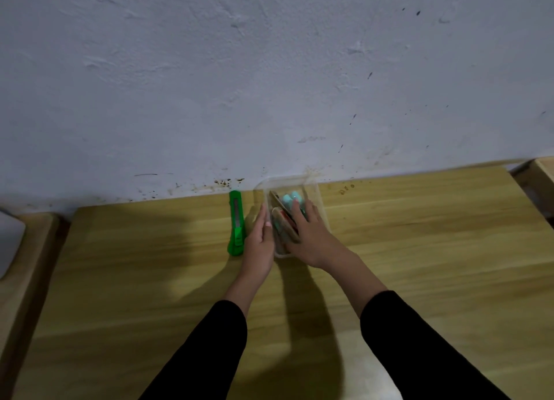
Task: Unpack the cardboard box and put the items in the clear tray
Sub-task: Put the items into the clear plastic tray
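Seen from the head camera, looking down on a wooden tabletop (419,249) set against a scuffed pale wall (269,69). Noted a clear tray (313,189) near the far edge, just short of the wall. Inside it: pale teal rounded items (292,197) toward the far end, and flat brownish packets (283,219) with red markings standing tilted on edge nearer the body. No cardboard box in view.

Left hand (259,239) laid flat along the tray's left outer wall, fingers (262,216) extended and pressed against it, not curled round anything. Right hand (308,234) reached into the tray from the near right, fingers spread loosely over the packets and touching them; could not tell whether any packet was actually pinched. Both forearms in black sleeves (209,354).

Green utility knife (236,224) lying lengthwise just left of the left hand, apart from the tray.
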The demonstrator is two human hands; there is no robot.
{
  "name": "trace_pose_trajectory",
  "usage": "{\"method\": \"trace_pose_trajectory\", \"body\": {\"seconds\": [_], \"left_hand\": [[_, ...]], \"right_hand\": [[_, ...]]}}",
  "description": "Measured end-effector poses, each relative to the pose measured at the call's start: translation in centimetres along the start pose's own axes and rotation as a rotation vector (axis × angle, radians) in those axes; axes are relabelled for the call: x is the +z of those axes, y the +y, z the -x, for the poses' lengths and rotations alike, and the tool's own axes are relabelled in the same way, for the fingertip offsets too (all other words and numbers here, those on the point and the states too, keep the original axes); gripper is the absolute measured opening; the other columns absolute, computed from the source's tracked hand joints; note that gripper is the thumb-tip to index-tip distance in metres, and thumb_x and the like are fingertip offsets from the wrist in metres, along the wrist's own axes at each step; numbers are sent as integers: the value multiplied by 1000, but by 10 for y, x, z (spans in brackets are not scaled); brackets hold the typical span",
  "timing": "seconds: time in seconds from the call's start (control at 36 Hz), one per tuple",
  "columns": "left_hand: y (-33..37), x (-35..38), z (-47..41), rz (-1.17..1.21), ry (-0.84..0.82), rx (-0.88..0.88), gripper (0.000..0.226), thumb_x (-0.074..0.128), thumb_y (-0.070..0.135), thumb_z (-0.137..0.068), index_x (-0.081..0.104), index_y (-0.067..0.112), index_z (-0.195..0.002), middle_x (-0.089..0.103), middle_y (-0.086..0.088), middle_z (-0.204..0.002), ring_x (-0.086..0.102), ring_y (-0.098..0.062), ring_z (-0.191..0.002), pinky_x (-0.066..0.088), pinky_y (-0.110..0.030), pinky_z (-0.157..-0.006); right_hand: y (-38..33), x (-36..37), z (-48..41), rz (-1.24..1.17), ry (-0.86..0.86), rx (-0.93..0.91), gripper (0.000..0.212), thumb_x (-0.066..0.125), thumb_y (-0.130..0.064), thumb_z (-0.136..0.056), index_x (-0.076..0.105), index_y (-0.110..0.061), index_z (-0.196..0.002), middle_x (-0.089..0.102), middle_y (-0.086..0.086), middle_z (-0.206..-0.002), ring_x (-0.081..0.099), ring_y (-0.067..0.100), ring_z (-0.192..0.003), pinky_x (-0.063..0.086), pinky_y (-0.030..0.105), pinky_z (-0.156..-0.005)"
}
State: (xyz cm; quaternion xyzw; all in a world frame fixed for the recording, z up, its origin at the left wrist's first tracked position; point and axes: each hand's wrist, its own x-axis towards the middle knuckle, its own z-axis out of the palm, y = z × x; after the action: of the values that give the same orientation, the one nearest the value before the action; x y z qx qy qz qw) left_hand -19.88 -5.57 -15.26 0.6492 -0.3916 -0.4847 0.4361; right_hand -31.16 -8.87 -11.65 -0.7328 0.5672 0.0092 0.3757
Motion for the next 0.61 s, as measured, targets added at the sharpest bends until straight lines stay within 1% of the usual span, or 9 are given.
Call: {"method": "trace_pose_trajectory", "body": {"seconds": [0.11, 0.17, 0.22, 0.28, 0.33, 0.39, 0.44, 0.5, 0.61], "left_hand": [[0, -1, -1, -57, 10, 10, 45, 32, 17, -101, 27, 22, -146, 30, 0, -152, 30, 2, -119, 29, -10, -94], [1, -1, -1, -67, 4, 14, 45, 32, 17, -101, 27, 21, -146, 29, 0, -152, 29, 2, -120, 28, -6, -91], [0, -1, -1, -74, 5, 16, 45, 32, 16, -101, 27, 20, -145, 29, 0, -152, 28, 2, -120, 26, -4, -90], [0, -2, -2, -77, 4, 12, 45, 32, 15, -101, 27, 19, -145, 28, 0, -153, 27, 1, -123, 25, -6, -94], [0, -3, -3, -78, -7, 2, 45, 33, 16, -101, 27, 20, -145, 26, 0, -154, 27, -3, -131, 24, -12, -101], [0, -4, -3, -78, -14, -6, 45, 33, 17, -101, 27, 21, -146, 25, 0, -154, 26, -5, -133, 24, -13, -101], [0, -4, -3, -79, -16, -13, 45, 33, 17, -101, 26, 21, -146, 26, 0, -154, 28, -3, -130, 26, -13, -100], [-1, -4, -3, -81, -22, -12, 46, 32, 17, -101, 25, 22, -146, 26, -1, -154, 28, 0, -125, 27, -8, -95], [-2, -4, -2, -90, -36, -28, 47, 31, 18, -101, 23, 24, -147, 32, -2, -150, 33, 1, -112, 34, 4, -73]], "right_hand": [[10, 5, 5, 88, 2, -71, 75, 45, -26, -94, -7, -11, -147, -15, 12, -156, -13, 26, -144, 3, 38, -118], [11, 8, 4, 76, 14, -70, 72, 44, -24, -95, -4, -9, -146, -11, 13, -157, -8, 26, -145, 7, 37, -118], [9, 11, 1, 34, 55, -59, 70, 44, -23, -95, -1, -10, -147, -8, 14, -157, 1, 28, -145, 14, 38, -119], [6, 16, -1, 21, 122, -46, 68, 44, -24, -94, 3, -11, -147, -3, 14, -157, 9, 29, -145, 21, 40, -117], [5, 21, -5, 35, 198, -23, 67, 44, -27, -95, 6, -12, -148, 3, 14, -158, 15, 30, -144, 24, 41, -116], [3, 24, -8, 34, 248, 3, 66, 44, -29, -95, 7, -14, -148, 6, 13, -158, 17, 29, -143, 25, 40, -116], [2, 25, -10, 33, 280, 19, 66, 44, -29, -94, 8, -14, -148, 7, 12, -157, 15, 27, -144, 23, 38, -116], [1, 27, -12, 35, 313, 23, 66, 45, -30, -94, 9, -13, -148, 9, 12, -157, 14, 26, -144, 22, 36, -116], [1, 28, -13, 23, 328, 25, 66, 45, -29, -94, 10, -13, -147, 10, 12, -157, 15, 26, -144, 23, 35, -116]]}}
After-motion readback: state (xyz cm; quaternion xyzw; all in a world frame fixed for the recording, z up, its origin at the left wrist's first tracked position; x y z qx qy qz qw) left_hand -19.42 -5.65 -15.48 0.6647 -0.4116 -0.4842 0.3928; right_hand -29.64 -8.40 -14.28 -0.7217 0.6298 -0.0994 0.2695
